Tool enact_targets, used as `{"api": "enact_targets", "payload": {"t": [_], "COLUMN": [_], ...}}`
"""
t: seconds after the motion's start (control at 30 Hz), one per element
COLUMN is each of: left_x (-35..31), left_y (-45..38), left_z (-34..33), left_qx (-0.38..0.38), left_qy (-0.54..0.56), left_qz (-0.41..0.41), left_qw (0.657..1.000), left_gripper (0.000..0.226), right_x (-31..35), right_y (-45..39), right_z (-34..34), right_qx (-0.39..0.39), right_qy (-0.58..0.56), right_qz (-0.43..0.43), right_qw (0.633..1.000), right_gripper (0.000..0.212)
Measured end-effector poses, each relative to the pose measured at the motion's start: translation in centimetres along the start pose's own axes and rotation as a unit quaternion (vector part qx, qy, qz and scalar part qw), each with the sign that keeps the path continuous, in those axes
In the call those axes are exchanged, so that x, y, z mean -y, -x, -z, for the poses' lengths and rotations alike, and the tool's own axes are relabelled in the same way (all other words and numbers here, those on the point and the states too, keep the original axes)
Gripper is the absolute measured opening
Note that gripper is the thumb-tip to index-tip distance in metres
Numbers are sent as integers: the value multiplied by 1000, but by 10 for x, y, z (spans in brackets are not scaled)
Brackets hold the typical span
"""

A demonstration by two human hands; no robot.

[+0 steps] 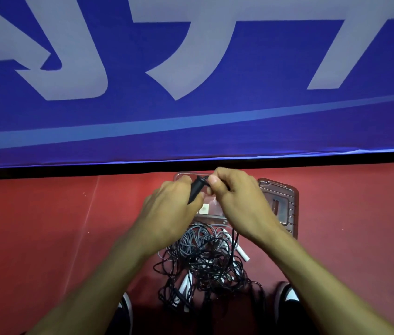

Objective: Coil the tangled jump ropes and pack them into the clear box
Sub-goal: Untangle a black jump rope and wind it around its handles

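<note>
Two hands raised over clear box [215, 212] | left hand [176, 204] fingers curled round black handle [194, 191] | right hand [234, 199] fingers pinching cord beside it, likely to start a coil | tangled jump ropes [205, 259] on floor below fingers | lid [279, 204] right of fingers

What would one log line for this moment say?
left hand grips black handle | right hand pinches cord | ropes tangled | box empty

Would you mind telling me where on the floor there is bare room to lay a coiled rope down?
Bare red floor lies left of the tangled ropes, up to the blue banner, and more lies right of the lid. It is crowded in the middle: both hands work over the clear box, the tangle sits just below, and shoes flank its near end.
</note>
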State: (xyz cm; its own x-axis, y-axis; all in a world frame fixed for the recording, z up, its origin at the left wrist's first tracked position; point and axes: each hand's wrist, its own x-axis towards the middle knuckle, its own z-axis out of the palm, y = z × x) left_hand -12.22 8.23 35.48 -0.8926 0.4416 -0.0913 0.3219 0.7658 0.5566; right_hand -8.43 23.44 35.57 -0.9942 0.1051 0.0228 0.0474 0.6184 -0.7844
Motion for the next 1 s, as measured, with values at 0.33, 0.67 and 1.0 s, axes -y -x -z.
{"api": "enact_targets", "payload": {"t": [0.33,0.67,1.0], "left_x": [-8,-3,-3], "left_y": [6,4,2], "left_z": [-2,-2,-10], "left_qx": [-55,22,-3], "left_qy": [-37,77,1], "left_qz": [-6,-56,-21], "left_qw": [998,995,1000], "left_gripper": [23,3,20], "right_x": [1,3,0], "right_y": [5,6,2], "right_z": [-3,5,0], "right_qx": [62,46,57], "right_qy": [-58,119,-10], "right_qz": [19,-26,-28], "right_qw": [996,992,998], "right_gripper": [40,54,50]}}
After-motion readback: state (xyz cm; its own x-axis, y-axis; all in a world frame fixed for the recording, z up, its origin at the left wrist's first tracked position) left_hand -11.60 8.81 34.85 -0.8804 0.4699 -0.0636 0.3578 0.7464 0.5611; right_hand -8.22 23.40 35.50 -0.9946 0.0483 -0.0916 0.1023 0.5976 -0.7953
